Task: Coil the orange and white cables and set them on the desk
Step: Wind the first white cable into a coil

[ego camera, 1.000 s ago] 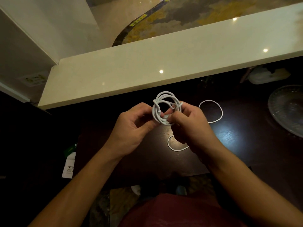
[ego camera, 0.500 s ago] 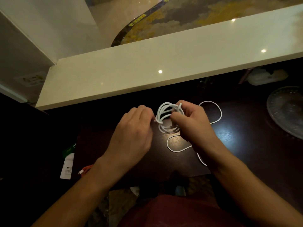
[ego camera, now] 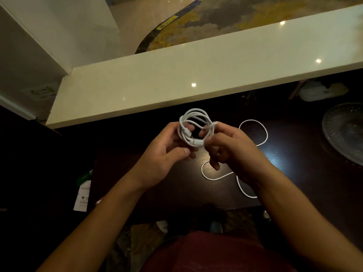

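Both hands, left hand (ego camera: 167, 154) and right hand (ego camera: 225, 150), pinch the coiled white cable (ego camera: 195, 126) above the desk (ego camera: 294, 173) with curled fingers; I think the loose end needs tucking next.

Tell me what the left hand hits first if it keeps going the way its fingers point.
Going up and right, the left hand would likely first meet the white cable coil that its fingertips already touch; depth is unclear.

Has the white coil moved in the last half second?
Yes. The white coil has risen off the desk, toward the pale counter edge, held in both hands.
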Available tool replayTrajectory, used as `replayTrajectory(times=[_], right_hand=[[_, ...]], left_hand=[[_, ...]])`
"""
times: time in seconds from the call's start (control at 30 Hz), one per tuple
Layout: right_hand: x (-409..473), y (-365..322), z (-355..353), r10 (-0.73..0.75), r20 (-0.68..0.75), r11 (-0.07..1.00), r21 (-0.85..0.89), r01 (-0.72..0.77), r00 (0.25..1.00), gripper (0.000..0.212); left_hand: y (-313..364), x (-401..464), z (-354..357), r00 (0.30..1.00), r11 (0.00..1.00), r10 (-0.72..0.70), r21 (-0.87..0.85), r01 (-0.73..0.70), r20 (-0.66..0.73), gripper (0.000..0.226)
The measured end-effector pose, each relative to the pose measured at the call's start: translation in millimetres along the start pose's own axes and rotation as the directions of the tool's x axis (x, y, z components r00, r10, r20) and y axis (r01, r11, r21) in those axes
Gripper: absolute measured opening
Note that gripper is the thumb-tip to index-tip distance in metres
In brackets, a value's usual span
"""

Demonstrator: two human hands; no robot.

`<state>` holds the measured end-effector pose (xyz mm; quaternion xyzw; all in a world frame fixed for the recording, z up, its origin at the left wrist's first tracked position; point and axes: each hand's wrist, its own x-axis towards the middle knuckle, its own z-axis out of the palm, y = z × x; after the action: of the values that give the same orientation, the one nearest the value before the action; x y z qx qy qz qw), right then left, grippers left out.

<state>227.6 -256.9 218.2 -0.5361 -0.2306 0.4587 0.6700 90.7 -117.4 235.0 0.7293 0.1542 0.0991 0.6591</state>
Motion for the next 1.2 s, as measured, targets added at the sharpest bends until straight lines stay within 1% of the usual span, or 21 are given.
replayTrajectory(times=[0.07, 0.13, 0.27, 0.37, 0.47, 0.5, 0.57, 0.6, 0.67, 0.73, 0.9, 1.03, 1.17, 1.2], right_hand=[[-2.3, -0.1, 2.0, -0.01, 0.013, 1.0, -0.019, 0.01, 1.0, 0.009], [-4.5, 0.9, 2.8, -0.025, 0.011, 0.999, -0.025, 0.026, 1.0, 0.011], [-5.3, 1.4, 5.7, -0.031, 0.011, 0.999, -0.043, 0.031, 0.999, 0.011], [-3.7, 3.5, 6.3, -0.031, 0.001, 0.997, -0.07, 0.031, 1.0, 0.011], [-4.0, 4.1, 5.9, 0.0, 0.042, 0.999, -0.034, 0.001, 0.999, 0.004], [-4.2, 4.3, 5.4, 0.003, 0.049, 1.0, -0.024, -0.002, 0.999, 0.01], [-3.5, 4.8, 4.0, 0.003, 0.042, 1.0, -0.01, -0.003, 0.999, 0.027], [-2.9, 5.2, 3.2, -0.002, 0.028, 1.0, -0.003, 0.002, 1.0, 0.032], [-2.4, 6.4, 1.5, -0.018, 0.003, 1.0, 0.012, 0.018, 1.0, 0.036], [-2.1, 7.6, -0.2, -0.025, -0.011, 1.0, 0.015, 0.025, 1.0, 0.038], [-0.5, 14.3, -0.7, -0.009, -0.021, 1.0, -0.005, 0.008, 1.0, 0.036], [-2.1, 16.6, -1.7, -0.028, -0.02, 0.999, 0.024, 0.028, 0.999, 0.035], [-3.9, 16.4, -1.4, -0.064, -0.04, 0.998, 0.024, 0.065, 0.997, 0.021], [-4.3, 16.2, -0.7, -0.075, -0.051, 0.997, 0.019, 0.076, 0.996, 0.021]], left_hand=[[-0.8, -1.7, 0.3, 1.0, 1.0, 0.008, 0.003, -0.008, 0.003, 0.037], [-0.9, -3.1, 0.5, 1.0, 1.0, 0.017, 0.005, -0.017, 0.011, 0.032], [-2.8, -3.8, -1.4, 1.0, 0.999, 0.022, -0.038, -0.022, 0.012, 0.029], [-3.3, -3.3, -0.6, 0.996, 1.0, 0.019, 0.012, -0.018, -0.087, 0.019], [-3.8, -1.9, -0.9, 0.983, 0.997, 0.045, 0.07, -0.033, -0.176, 0.012], [-3.9, -1.1, -0.9, 0.977, 0.998, 0.04, 0.052, -0.03, -0.209, 0.011], [-4.1, 0.7, -1.0, 0.961, 0.998, 0.008, -0.051, -0.023, -0.277, 0.015], [-3.6, 1.5, -1.6, 0.952, 0.995, -0.004, -0.097, -0.027, -0.305, 0.016], [-2.1, 2.2, -3.2, 0.941, 0.988, -0.02, -0.149, -0.032, -0.337, 0.017], [-2.3, 2.5, -5.4, 0.937, 0.987, -0.026, -0.158, -0.031, -0.348, 0.016], [-1.5, 2.6, -5.1, 0.937, 0.987, -0.011, -0.156, -0.046, -0.349, 0.016], [0.7, 1.3, -4.1, 0.933, 0.985, 0.001, -0.16, -0.062, -0.359, 0.017], [1.4, -1.0, -2.9, 0.925, 0.985, 0.015, -0.154, -0.079, -0.381, 0.013], [1.1, -1.7, -2.1, 0.927, 0.987, 0.027, -0.135, -0.084, -0.375, 0.011]])
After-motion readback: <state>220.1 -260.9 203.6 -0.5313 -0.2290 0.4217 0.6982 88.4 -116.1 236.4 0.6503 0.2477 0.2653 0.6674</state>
